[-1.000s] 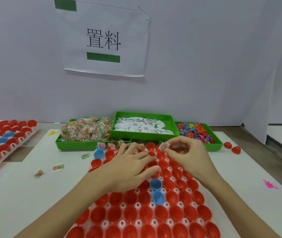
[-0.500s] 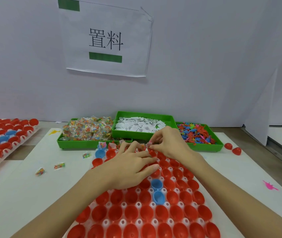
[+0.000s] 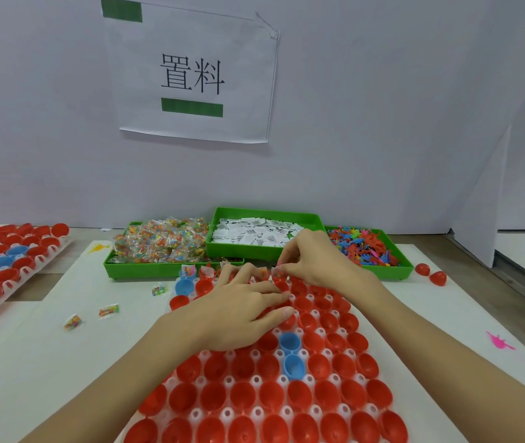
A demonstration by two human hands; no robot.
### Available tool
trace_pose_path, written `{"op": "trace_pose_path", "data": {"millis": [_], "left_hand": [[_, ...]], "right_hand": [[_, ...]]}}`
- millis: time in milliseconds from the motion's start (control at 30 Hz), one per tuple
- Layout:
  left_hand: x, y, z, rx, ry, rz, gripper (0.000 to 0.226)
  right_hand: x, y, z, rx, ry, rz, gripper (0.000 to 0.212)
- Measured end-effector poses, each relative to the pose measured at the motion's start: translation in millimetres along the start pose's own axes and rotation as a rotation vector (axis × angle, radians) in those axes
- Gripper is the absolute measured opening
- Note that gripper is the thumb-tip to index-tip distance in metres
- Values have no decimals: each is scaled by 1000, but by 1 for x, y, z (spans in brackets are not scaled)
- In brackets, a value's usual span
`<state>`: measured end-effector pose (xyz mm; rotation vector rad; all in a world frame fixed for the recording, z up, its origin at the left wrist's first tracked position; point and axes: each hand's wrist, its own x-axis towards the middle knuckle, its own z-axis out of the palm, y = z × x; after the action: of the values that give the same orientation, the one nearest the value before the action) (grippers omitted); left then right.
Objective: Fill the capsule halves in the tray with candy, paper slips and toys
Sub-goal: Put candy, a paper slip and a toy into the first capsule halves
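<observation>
Over the capsule tray, left hand lies palm down, fingers relaxed and spread on red halves, hiding several. Right hand, far side, pinches a candy packet at a far-row half; packet mostly hidden. Both forearms cut off near edge.

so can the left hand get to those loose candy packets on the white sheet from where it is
Probably yes. The left hand lies on the capsule tray, and the loose candy packets lie to its left on the white sheet with nothing in between.
</observation>
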<state>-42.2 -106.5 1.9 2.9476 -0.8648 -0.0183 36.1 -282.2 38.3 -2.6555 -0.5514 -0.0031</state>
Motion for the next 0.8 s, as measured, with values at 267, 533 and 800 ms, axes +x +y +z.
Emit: {"op": "trace_pose_path", "data": {"millis": [267,533,800], "left_hand": [[1,1,0,19,-11,-7,61],[1,-1,2,12,2,-2,64],[0,0,2,36,12,6,64]], "right_hand": [[2,-1,-2,-125,-26,-134,17],[-1,4,-10,-97,-144,-139,36],[0,8,-2,-63,-69,-169,10]]}}
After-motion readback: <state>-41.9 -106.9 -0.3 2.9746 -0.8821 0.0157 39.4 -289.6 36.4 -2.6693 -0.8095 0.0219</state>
